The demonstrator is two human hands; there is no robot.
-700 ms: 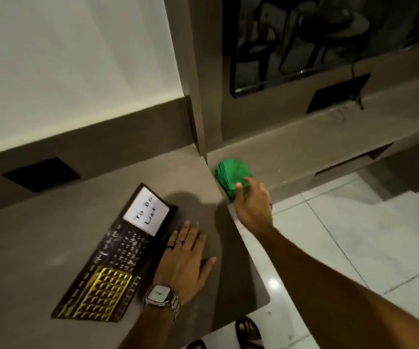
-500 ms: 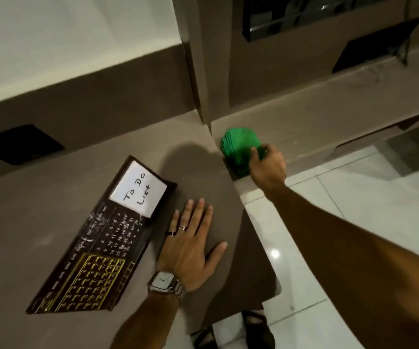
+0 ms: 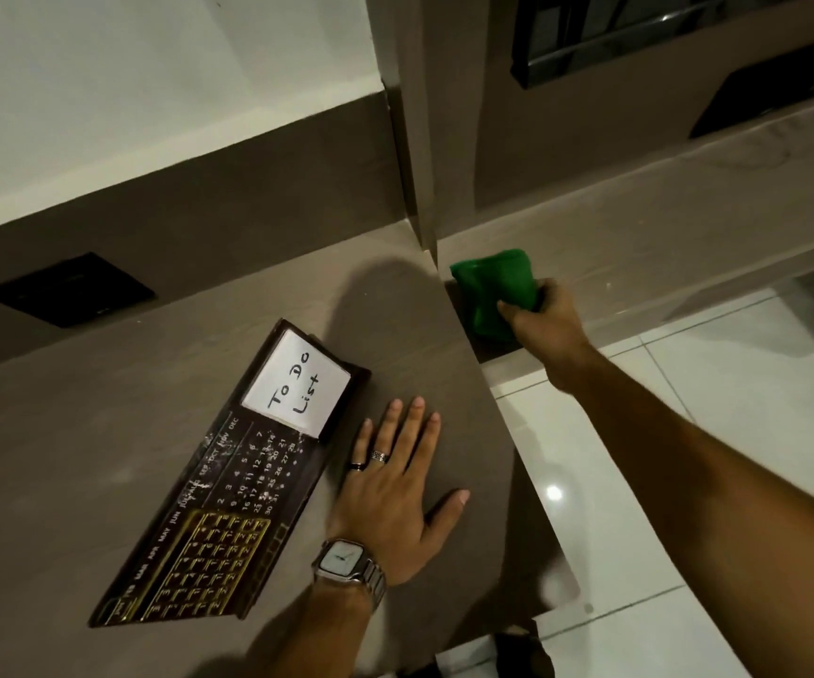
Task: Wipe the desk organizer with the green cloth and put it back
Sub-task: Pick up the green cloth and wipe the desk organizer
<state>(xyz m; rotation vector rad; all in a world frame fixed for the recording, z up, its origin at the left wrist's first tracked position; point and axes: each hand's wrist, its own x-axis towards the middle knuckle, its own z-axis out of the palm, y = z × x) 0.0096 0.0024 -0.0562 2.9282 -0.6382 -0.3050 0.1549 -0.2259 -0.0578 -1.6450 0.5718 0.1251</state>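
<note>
A right hand [image 3: 549, 321] grips the green cloth [image 3: 493, 291] on the lower ledge [image 3: 664, 247], just past the desk [image 3: 52, 482] edge. The left hand [image 3: 395, 496] rests flat, fingers spread, beside the desk organizer [image 3: 229, 486], bare desktop between them.

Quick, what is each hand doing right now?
Left hand: open, flat on the brown desk, holding nothing.
Right hand: closed on the folded green cloth.
</note>
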